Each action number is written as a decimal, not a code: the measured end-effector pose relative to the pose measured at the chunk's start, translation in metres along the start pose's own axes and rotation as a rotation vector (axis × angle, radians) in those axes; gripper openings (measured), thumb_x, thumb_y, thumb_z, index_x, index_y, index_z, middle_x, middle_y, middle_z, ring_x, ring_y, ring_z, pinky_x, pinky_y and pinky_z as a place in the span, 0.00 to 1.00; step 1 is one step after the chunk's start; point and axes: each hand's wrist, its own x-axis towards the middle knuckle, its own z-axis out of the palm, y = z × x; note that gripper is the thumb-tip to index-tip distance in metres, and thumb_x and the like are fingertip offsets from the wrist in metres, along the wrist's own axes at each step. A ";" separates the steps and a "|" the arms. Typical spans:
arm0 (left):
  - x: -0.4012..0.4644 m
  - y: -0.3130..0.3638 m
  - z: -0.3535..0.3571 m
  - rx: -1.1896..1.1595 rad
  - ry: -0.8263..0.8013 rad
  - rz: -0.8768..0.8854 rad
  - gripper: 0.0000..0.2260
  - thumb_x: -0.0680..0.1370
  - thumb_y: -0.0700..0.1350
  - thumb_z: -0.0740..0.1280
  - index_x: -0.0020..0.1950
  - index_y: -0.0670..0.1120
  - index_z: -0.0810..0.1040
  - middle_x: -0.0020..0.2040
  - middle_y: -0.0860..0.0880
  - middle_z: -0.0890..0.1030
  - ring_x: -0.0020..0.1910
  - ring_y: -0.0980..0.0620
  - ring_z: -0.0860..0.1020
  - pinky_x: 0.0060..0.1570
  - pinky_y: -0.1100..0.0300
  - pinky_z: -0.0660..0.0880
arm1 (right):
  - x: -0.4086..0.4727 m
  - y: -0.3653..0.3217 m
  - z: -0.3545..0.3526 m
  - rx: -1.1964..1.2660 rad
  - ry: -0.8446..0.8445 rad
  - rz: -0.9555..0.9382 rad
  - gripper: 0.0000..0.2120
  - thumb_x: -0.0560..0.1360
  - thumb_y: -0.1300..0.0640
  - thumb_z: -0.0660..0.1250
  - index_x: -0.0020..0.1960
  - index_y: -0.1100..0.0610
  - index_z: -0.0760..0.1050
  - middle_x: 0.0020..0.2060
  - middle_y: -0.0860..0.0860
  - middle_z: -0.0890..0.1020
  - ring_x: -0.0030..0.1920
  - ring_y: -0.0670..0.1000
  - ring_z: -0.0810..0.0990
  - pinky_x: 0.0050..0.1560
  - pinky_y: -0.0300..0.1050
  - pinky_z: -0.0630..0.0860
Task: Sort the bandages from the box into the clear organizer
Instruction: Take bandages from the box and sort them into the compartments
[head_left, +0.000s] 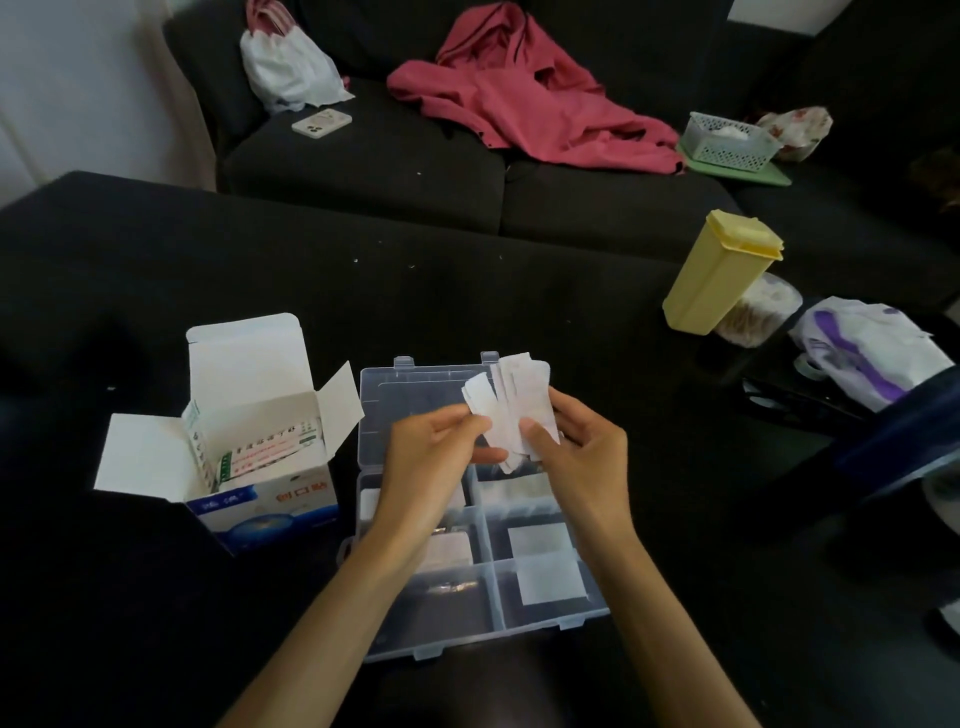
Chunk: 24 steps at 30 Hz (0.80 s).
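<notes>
A fan of several white wrapped bandages (511, 402) is held above the clear organizer (457, 618), which lies open on the dark surface with its lid (410, 400) folded back. My right hand (582, 449) grips the bundle from the right. My left hand (434, 467) pinches one strip at the left of the fan. White pads (545, 564) lie in the organizer's right compartments; other compartments hold pale packets partly hidden by my arms. The open white-and-blue bandage box (249, 447) stands left of the organizer with more bandages (265, 449) inside.
A yellow lidded container (719, 270) and a clear jar of swabs (758, 312) stand at the right, near a white-and-purple bag (872, 348). On the sofa behind lie a red garment (524, 98), a white bag (288, 67), a phone (321, 123) and a white basket (730, 141).
</notes>
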 end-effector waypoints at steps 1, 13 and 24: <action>-0.001 0.000 0.001 0.004 0.011 -0.003 0.04 0.78 0.40 0.65 0.46 0.42 0.79 0.35 0.53 0.79 0.27 0.66 0.77 0.28 0.73 0.72 | -0.001 0.000 -0.001 0.000 -0.013 -0.022 0.17 0.74 0.60 0.68 0.63 0.52 0.74 0.56 0.46 0.79 0.52 0.43 0.79 0.44 0.34 0.79; -0.002 0.001 0.004 0.085 0.147 -0.010 0.09 0.79 0.44 0.64 0.39 0.51 0.77 0.35 0.56 0.79 0.26 0.63 0.78 0.25 0.74 0.69 | 0.001 -0.006 -0.005 -0.189 -0.190 -0.119 0.16 0.79 0.57 0.60 0.66 0.49 0.68 0.54 0.41 0.72 0.47 0.35 0.74 0.37 0.25 0.74; -0.003 -0.003 0.009 0.007 0.251 -0.121 0.07 0.76 0.50 0.67 0.40 0.49 0.76 0.28 0.52 0.75 0.26 0.59 0.74 0.24 0.76 0.68 | -0.007 0.000 0.003 -0.301 -0.312 -0.310 0.19 0.81 0.59 0.56 0.70 0.45 0.65 0.55 0.43 0.67 0.56 0.35 0.70 0.50 0.30 0.74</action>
